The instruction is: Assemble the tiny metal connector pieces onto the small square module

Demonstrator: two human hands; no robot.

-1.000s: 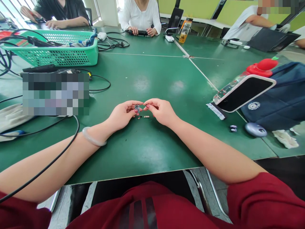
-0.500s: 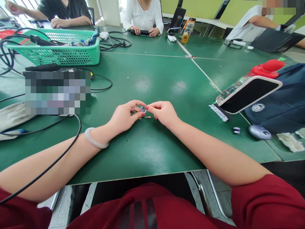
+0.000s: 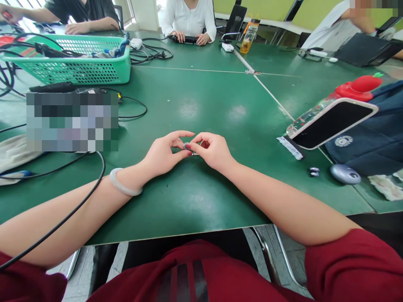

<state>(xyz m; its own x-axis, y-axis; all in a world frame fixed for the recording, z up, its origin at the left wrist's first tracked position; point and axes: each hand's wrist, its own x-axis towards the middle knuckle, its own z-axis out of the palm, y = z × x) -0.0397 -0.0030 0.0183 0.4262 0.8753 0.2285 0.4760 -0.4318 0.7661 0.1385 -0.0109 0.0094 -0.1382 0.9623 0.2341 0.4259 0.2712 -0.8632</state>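
A small grey part [image 3: 185, 146], mostly covered by fingers and too small to name exactly, is held just above the green table between my two hands. My left hand [image 3: 163, 153] comes at it from the left, thumb below and a middle finger against it, with the index finger stretched above. From the other side, my right hand [image 3: 215, 150] pinches it with thumb and curled index finger. Under the fingertips lies a tiny metallic piece [image 3: 195, 154], partly hidden by my right hand.
A green basket [image 3: 85, 69] with cables stands back left. A black cable [image 3: 83, 199] crosses over my left forearm. To the right are a propped phone [image 3: 336, 123], a mouse [image 3: 345, 174] and a dark blue bag [image 3: 355, 147]. Other people sit across the table.
My right hand has shifted slightly left over the small grey part and its fingers now cover more of it. My left index finger has straightened. The view has tilted slightly.
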